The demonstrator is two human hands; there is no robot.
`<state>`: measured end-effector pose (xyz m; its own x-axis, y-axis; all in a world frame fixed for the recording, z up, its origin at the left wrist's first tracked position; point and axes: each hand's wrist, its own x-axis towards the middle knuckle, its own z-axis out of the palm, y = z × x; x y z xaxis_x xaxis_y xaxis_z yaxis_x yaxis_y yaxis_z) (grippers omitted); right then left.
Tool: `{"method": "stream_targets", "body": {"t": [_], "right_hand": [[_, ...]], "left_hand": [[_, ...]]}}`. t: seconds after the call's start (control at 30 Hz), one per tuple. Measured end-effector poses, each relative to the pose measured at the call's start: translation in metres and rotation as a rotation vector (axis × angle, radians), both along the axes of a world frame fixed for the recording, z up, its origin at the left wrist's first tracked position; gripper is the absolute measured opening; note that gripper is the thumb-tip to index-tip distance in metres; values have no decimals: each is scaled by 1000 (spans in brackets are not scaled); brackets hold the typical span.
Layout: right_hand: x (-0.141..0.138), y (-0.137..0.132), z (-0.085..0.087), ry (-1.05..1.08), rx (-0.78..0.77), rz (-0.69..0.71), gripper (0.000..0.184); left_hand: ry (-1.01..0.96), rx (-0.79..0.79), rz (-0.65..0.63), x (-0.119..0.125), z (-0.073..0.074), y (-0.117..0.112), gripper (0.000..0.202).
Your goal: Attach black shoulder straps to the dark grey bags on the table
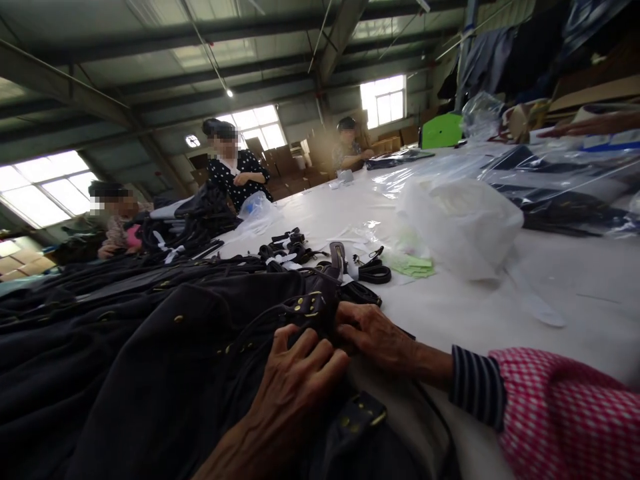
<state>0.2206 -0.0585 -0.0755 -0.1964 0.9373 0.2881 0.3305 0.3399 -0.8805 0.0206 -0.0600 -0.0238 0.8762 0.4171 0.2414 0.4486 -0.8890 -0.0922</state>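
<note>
Dark riveted piece point(309, 305) lies on heaped dark fabric point(170, 353), counter point(505, 303) to the right. Left hand point(303, 373) half-curled just beside it; right hand point(377, 337) bent-fingered at its end; whether either grips, cannot tell. Risk: dragging fabric could snag nearby loose straps point(375, 272).

A crumpled white plastic bag point(463, 223) and pale-green slips point(414, 265) lie on the white desk point(595, 273); a round white clock point(192, 141) hangs beyond.

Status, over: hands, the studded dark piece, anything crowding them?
Left hand and right hand at the studded dark piece, grip unclear. Dark cloth spread to the left. Black strap bundle close beyond right hand.
</note>
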Motion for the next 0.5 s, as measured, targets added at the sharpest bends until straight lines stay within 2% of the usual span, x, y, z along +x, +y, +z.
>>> {"method": "stream_targets", "body": {"t": [0.1,0.2,0.37,0.5], "right_hand": [[6,2,-2,103,-80,36,8],[16,-1,4,96,-132,45,7],[31,-17,27,41,-153,102,8],[36,-33,36,-3,-188,167,13]], "left_hand": [[-30,1,-5,-3,-1,0,19],[-71,-54,38,-5,-5,4,19],[-121,-294,207,-3,-5,11,22],[-118,-410,285,-1,1,10,24]]}}
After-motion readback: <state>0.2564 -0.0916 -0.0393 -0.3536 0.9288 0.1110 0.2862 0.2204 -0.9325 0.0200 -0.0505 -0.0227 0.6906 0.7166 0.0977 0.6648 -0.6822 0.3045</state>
